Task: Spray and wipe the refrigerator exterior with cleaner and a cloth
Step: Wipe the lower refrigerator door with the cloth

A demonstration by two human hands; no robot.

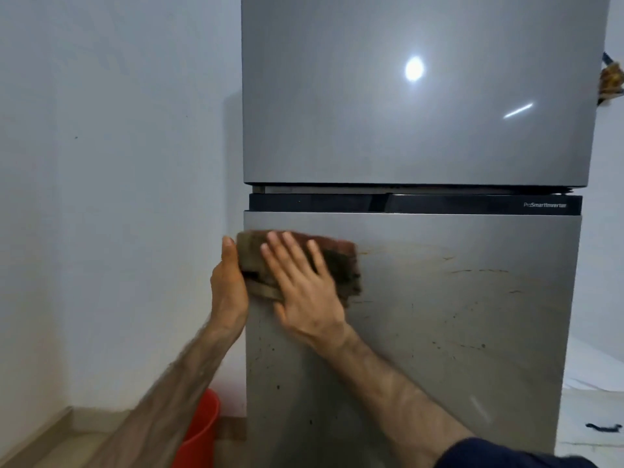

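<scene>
1. Head view looks at a tall grey metallic two-door refrigerator (415, 130) standing against a white wall (118, 163).
2. Right hand (304, 285) lies flat on a brown and dark-red folded cloth (337, 261), its fingers (290, 255) straight and slightly spread, pressing the cloth against the refrigerator's lower door (439, 315).
3. Left hand (228, 285) sits at the left edge of the lower door, just beside the cloth; its thumb points up along that edge. The other fingers are hidden behind the edge, so whether they curl round it or hold the cloth cannot be told.
4. The cloth lies in the upper left corner of the lower door, just under the dark horizontal band (415, 204) between the two doors. Its edges are blurred.
5. The lower door shows thin brownish streaks to the right of the cloth and small dark specks below it.
6. The upper door is smooth and glossy, with a bright round reflection of a light.
7. A red plastic bucket (199, 430) stands on the floor at the refrigerator's lower left, partly behind the left forearm.
</scene>
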